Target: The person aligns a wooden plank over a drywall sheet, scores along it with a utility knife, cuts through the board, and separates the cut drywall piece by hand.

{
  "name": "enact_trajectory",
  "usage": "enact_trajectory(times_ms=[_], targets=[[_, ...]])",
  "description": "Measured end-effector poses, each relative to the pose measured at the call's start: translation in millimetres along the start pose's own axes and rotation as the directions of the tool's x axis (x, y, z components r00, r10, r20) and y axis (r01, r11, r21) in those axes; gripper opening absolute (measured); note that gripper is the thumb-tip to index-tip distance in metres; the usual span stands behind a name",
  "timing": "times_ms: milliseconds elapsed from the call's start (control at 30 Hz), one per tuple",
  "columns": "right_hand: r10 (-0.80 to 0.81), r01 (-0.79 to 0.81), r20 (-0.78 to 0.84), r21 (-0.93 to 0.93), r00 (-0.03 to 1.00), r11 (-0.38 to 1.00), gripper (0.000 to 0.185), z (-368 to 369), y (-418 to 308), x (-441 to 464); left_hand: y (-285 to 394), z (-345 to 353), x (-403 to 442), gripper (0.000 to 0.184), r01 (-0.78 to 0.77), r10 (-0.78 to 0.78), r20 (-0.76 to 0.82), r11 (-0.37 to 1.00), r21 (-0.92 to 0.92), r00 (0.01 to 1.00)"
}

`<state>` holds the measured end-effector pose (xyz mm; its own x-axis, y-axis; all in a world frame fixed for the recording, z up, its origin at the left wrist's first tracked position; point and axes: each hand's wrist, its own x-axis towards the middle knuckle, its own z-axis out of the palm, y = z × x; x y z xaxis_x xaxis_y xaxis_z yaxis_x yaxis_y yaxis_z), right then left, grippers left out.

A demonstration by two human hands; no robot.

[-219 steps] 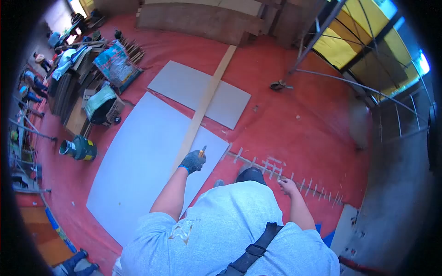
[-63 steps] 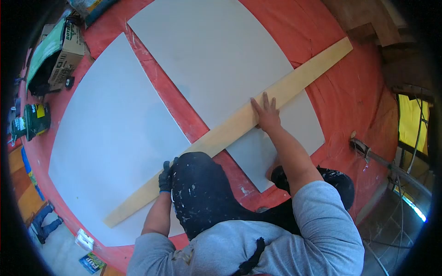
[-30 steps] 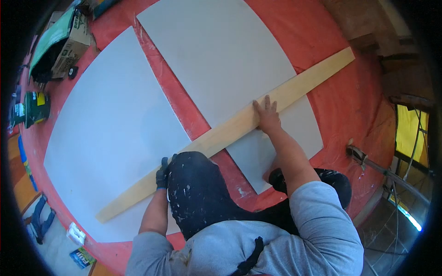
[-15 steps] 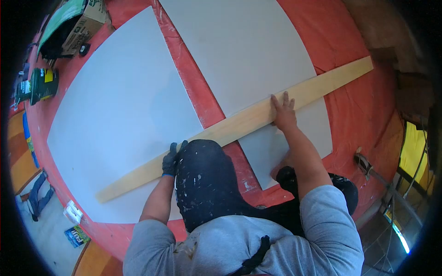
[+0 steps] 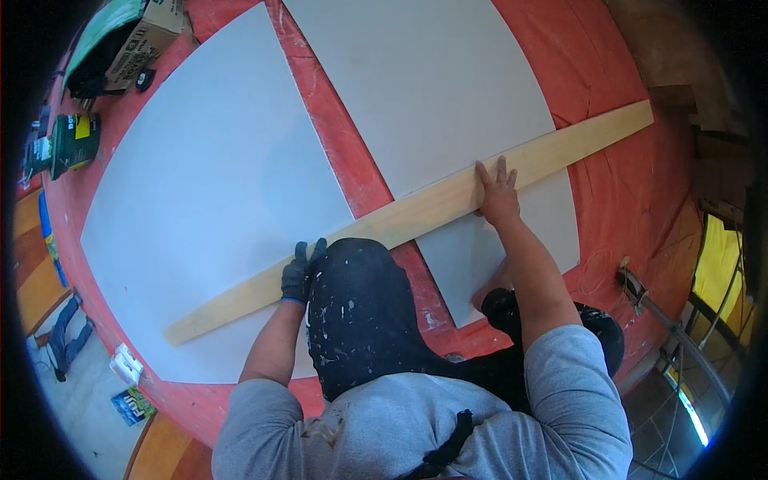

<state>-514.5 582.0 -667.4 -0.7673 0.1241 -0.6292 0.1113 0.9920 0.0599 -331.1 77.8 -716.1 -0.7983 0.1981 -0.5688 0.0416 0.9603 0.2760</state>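
A long pale wooden plank (image 5: 424, 212) lies slantwise across two white panels (image 5: 216, 176), its far end reaching past them at the upper right. My right hand (image 5: 498, 196), bare, presses on the plank right of centre with its fingers spread. Wearing a dark glove, my left hand (image 5: 299, 274) rests on the plank beside my knee, fingers stretched out and apart. My paint-specked knee (image 5: 356, 296) covers part of the plank's lower edge. My bare foot (image 5: 490, 290) is partly hidden behind my right forearm, at the smaller visible part of the right panel.
Red sheeting (image 5: 340, 152) shows between and around the panels. A cardboard box (image 5: 148, 44) and a dark green bucket (image 5: 76, 144) stand at the upper left. A curved metal bar (image 5: 680, 332) is at the right. Blue trousers on a person (image 5: 68, 340) appear lower left.
The plank's right end sits slightly farther right and lower in view, its left end slightly higher. The panels shift a little too, so the view itself moves. Both hands stay on the plank.
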Motion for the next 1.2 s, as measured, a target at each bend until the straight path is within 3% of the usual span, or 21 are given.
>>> enact_trajectory(times_ms=[33,100,133,200,233,300,433,533,667,833,933,1033,1100,1133,1200], targets=[[0.0,0.0,-0.009,0.001,1.0,1.0,0.113,1,1,1,-1,2,2,0.078,0.004,-0.004,-0.002,1.0,0.025,1.0],[0.006,-0.006,0.008,0.007,1.0,1.0,0.115,-2,0,-1,-6,10,4,0.076,-0.015,0.006,-0.059,0.99,-0.141,0.998],[0.01,-0.01,0.016,0.01,1.0,1.0,0.115,-5,0,-2,-21,35,6,0.074,-0.048,0.01,-0.116,0.944,-0.325,0.993],[0.006,-0.007,0.026,0.014,1.0,1.0,0.118,-9,0,-5,-51,84,11,0.069,0.005,-0.071,-0.086,0.8,-0.599,0.994],[0.005,-0.005,0.028,0.017,1.0,1.0,0.119,-12,0,-4,-64,107,13,0.065,0.103,-0.133,0.009,0.719,-0.687,0.991],[-0.003,0.003,-0.003,0.015,1.0,1.0,0.125,-11,-2,-3,-72,111,14,0.06,0.186,-0.174,0.095,0.644,-0.742,0.98],[-0.039,0.043,-0.087,0.047,0.995,0.998,0.129,4,3,-3,-72,113,12,0.056,0.117,-0.132,0.032,0.713,-0.691,0.991],[-0.036,0.036,-0.035,-0.001,0.999,0.999,0.122,9,8,3,-64,103,10,0.06,0.11,-0.107,0.043,0.762,-0.638,0.993],[-0.021,0.021,0.007,-0.033,1.0,0.999,0.121,2,4,3,-20,23,-1,0.068,0.106,-0.089,0.067,0.934,-0.34,0.994],[-0.005,0.004,-0.035,-0.025,0.999,1.0,0.127,6,4,4,8,-14,-2,0.069,0.097,-0.093,0.044,0.991,-0.094,0.995],[-0.01,0.007,-0.064,-0.046,0.998,0.999,0.126,12,5,7,5,-12,-2,0.069,0.089,-0.085,0.048,0.99,-0.108,0.995],[0.001,-0.003,-0.057,-0.039,0.998,0.999,0.124,12,4,8,-13,7,2,0.07,0.218,-0.201,0.095,0.952,-0.216,0.975],[0.005,-0.008,-0.064,-0.042,0.998,0.999,0.124,11,4,7,-20,28,3,0.07,0.197,-0.186,0.066,0.945,-0.262,0.98],[0.006,-0.009,-0.067,-0.044,0.998,0.999,0.123,12,4,8,-21,35,2,0.071,0.114,-0.115,0.012,0.957,-0.265,0.993],[-0.022,0.021,-0.076,-0.013,0.997,1.0,0.107,14,7,8,-24,47,2,0.071,0.034,-0.046,-0.04,0.964,-0.263,0.998]])
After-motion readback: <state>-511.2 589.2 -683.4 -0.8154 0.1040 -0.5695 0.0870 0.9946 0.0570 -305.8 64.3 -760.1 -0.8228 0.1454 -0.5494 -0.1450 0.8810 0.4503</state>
